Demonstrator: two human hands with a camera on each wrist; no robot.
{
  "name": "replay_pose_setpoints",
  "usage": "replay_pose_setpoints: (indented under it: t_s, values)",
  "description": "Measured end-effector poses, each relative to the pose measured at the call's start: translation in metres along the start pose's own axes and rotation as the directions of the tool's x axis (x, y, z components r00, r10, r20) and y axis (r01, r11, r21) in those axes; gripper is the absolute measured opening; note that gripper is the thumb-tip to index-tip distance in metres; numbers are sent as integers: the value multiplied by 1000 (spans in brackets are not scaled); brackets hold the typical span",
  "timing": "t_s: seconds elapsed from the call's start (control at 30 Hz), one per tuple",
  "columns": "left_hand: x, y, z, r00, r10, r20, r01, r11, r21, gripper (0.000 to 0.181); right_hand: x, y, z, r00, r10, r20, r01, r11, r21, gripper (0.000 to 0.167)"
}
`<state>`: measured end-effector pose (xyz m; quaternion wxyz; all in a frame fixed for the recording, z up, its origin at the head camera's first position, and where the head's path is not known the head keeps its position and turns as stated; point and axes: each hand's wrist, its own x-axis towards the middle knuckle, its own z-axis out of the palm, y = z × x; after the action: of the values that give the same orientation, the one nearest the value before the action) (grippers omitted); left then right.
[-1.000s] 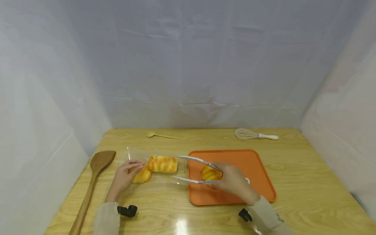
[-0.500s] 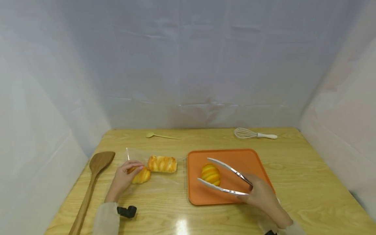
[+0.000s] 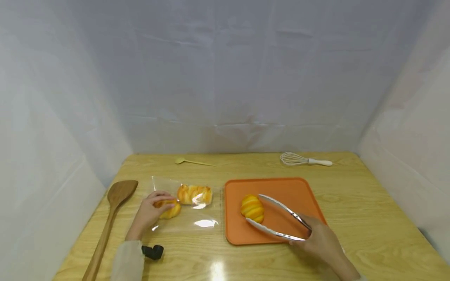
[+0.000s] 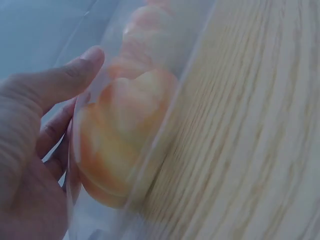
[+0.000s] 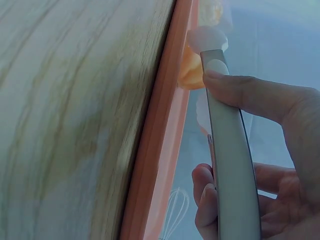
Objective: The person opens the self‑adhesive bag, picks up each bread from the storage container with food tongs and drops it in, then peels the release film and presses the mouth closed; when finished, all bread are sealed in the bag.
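Tongs (image 3: pixel 286 235) sit in a person's right hand (image 3: pixel 321 240), its grip curled round the metal handles, their spread tips close to a striped yellow bun (image 3: pixel 252 209) on an orange tray (image 3: pixel 281 186). The left hand (image 3: pixel 150 210) grips one end of a clear bag (image 3: pixel 205 223) containing a partly hidden bread roll (image 3: pixel 172 212) and a longer loaf (image 3: pixel 191 194). Around them on the worktop (image 3: pixel 358 207), a wooden spatula (image 3: pixel 121 194) lies far left, a small yellow spoon (image 3: pixel 197 162) and white whisk (image 3: pixel 320 162) at the back.
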<state>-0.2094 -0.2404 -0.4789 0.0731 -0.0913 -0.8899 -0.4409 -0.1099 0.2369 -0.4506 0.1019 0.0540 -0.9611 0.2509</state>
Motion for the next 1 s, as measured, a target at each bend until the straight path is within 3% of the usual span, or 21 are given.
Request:
replay_pose_setpoints:
  t_s: [0.47, 0.73, 1.0]
  values:
    - [5, -7, 2, 993, 119, -20, -116, 989, 92, 17, -2, 2, -1, 998, 43, 49, -43, 999, -8, 80]
    - [6, -7, 2, 991, 133, 13, -134, 983, 129, 25, -3, 3, 1, 997, 51, 50, -51, 999, -2, 79]
    - [7, 0, 1, 979, 202, 22, -201, 950, 237, 12, -2, 3, 3, 999, 35, 39, -35, 999, 7, 79]
